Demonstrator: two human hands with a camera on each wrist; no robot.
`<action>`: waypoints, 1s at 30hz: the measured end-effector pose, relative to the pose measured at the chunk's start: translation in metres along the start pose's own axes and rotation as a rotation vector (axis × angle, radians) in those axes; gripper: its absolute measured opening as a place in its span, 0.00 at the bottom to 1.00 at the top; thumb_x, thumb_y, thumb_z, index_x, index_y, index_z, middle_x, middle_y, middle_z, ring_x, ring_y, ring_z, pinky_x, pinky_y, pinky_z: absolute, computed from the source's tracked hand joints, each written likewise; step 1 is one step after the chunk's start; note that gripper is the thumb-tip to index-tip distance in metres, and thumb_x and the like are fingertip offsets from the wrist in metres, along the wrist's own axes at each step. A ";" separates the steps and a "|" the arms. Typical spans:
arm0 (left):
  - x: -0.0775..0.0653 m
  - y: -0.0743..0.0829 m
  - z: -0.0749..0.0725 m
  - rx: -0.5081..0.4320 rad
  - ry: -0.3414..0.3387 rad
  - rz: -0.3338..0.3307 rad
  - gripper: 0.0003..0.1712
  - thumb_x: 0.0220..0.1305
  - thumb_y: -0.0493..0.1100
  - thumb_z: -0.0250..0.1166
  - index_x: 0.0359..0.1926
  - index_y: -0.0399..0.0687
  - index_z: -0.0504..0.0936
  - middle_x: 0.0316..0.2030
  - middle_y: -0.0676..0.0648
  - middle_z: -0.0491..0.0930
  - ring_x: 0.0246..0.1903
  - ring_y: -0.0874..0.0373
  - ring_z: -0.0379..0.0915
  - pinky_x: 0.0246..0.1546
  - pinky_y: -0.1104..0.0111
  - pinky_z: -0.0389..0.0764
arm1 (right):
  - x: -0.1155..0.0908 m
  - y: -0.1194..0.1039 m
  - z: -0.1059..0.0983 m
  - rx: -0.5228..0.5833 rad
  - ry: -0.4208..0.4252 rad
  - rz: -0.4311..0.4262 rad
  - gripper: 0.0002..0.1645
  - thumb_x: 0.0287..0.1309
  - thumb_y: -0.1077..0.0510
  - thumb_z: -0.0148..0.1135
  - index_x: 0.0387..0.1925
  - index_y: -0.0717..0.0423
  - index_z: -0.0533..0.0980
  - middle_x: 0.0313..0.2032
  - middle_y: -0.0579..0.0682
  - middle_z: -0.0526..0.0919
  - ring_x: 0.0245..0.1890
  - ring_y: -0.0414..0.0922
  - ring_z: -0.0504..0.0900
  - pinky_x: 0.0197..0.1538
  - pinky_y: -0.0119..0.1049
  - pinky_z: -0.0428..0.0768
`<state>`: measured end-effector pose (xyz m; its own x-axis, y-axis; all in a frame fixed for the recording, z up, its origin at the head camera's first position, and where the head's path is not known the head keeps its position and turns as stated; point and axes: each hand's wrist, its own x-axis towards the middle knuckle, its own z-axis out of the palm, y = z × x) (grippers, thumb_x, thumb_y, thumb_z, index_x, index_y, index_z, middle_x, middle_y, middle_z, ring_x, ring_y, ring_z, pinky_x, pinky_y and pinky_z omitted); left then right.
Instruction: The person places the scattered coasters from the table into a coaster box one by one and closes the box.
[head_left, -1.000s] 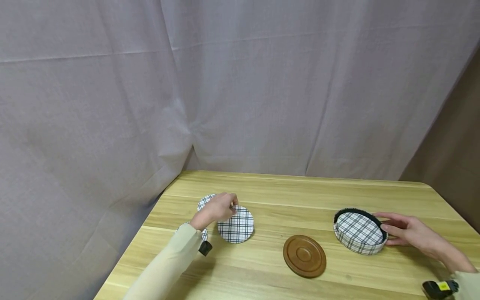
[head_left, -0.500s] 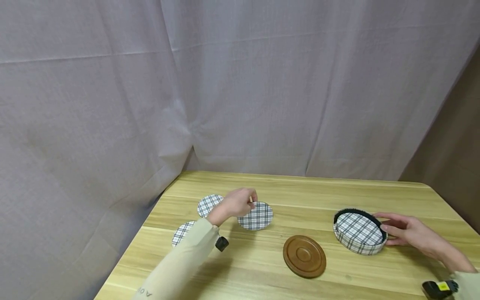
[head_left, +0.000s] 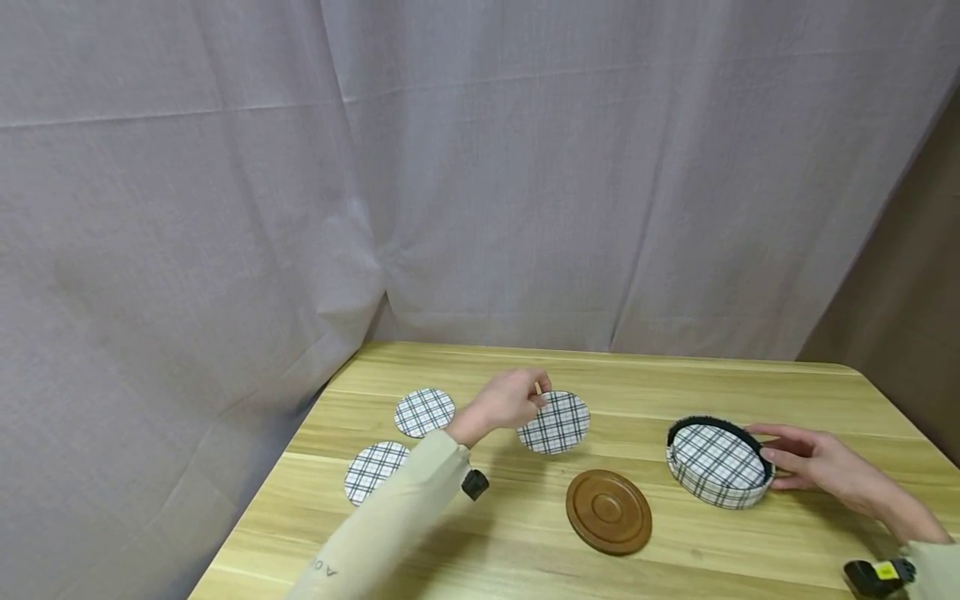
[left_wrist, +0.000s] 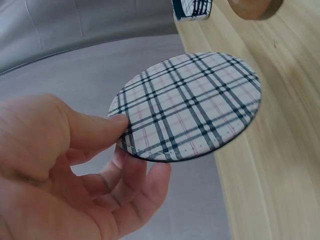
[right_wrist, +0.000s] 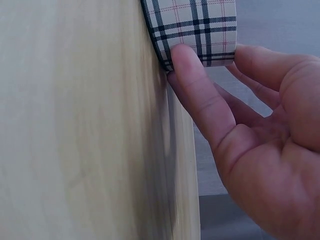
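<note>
My left hand (head_left: 513, 400) pinches a round plaid coaster (head_left: 557, 423) by its edge, tilted and held above the table. In the left wrist view, the thumb lies on the coaster's (left_wrist: 190, 105) patterned face and the fingers are beneath. On the right, my right hand (head_left: 832, 467) holds the side of a round plaid coaster holder (head_left: 716, 496), with fingertips on its wall (right_wrist: 200, 30) and rim. A plaid coaster (head_left: 718, 457) lies inside this holder, which has a black inner lining. Two more plaid coasters, one farther back (head_left: 424, 412) and one nearer (head_left: 373, 468), lie flat at the left.
A round brown wooden saucer (head_left: 609, 512) with a raised ring lies on the table between the hands. The wooden table (head_left: 690, 392) ends at a grey curtain (head_left: 510, 208) behind and at the left.
My left hand has lifted the coaster off the table and carried it to the right, tilting it. The right hand and the holder have stayed in place.
</note>
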<state>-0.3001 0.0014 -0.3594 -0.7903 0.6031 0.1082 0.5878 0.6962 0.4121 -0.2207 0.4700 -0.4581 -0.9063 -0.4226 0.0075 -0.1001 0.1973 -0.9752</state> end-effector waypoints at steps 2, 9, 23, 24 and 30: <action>0.004 0.003 0.002 -0.016 0.012 0.013 0.05 0.66 0.38 0.62 0.42 0.48 0.79 0.28 0.51 0.81 0.26 0.64 0.70 0.29 0.73 0.71 | 0.000 0.000 0.000 -0.002 0.002 0.004 0.29 0.72 0.69 0.46 0.64 0.38 0.72 0.50 0.29 0.81 0.44 0.39 0.85 0.43 0.42 0.86; 0.015 0.014 0.012 -0.080 0.033 0.052 0.05 0.67 0.38 0.61 0.43 0.47 0.80 0.33 0.49 0.84 0.29 0.65 0.73 0.30 0.76 0.72 | 0.000 -0.002 0.002 -0.031 0.032 0.043 0.27 0.72 0.66 0.48 0.63 0.37 0.72 0.49 0.29 0.81 0.44 0.39 0.85 0.43 0.42 0.86; 0.040 0.041 0.039 -0.267 0.062 0.017 0.06 0.68 0.39 0.60 0.43 0.46 0.81 0.37 0.47 0.87 0.30 0.67 0.77 0.30 0.80 0.75 | 0.001 -0.002 -0.001 -0.001 -0.003 0.013 0.29 0.72 0.68 0.46 0.63 0.37 0.72 0.50 0.30 0.81 0.45 0.39 0.85 0.43 0.42 0.86; 0.042 0.043 0.041 -0.288 0.058 0.009 0.06 0.68 0.38 0.60 0.43 0.46 0.81 0.37 0.47 0.87 0.30 0.67 0.77 0.30 0.80 0.75 | 0.000 -0.002 -0.001 -0.005 0.000 0.016 0.28 0.72 0.68 0.46 0.63 0.37 0.72 0.50 0.30 0.81 0.45 0.39 0.84 0.43 0.42 0.86; 0.052 0.057 0.055 -0.415 0.051 -0.060 0.05 0.67 0.37 0.62 0.43 0.43 0.82 0.36 0.45 0.87 0.23 0.64 0.79 0.22 0.79 0.78 | -0.001 0.000 -0.001 -0.018 0.008 0.015 0.28 0.72 0.68 0.46 0.63 0.36 0.72 0.50 0.28 0.80 0.44 0.39 0.84 0.42 0.43 0.86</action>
<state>-0.2982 0.0937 -0.3802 -0.8345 0.5392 0.1134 0.4292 0.5072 0.7473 -0.2202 0.4718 -0.4581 -0.9110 -0.4125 -0.0048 -0.0941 0.2192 -0.9711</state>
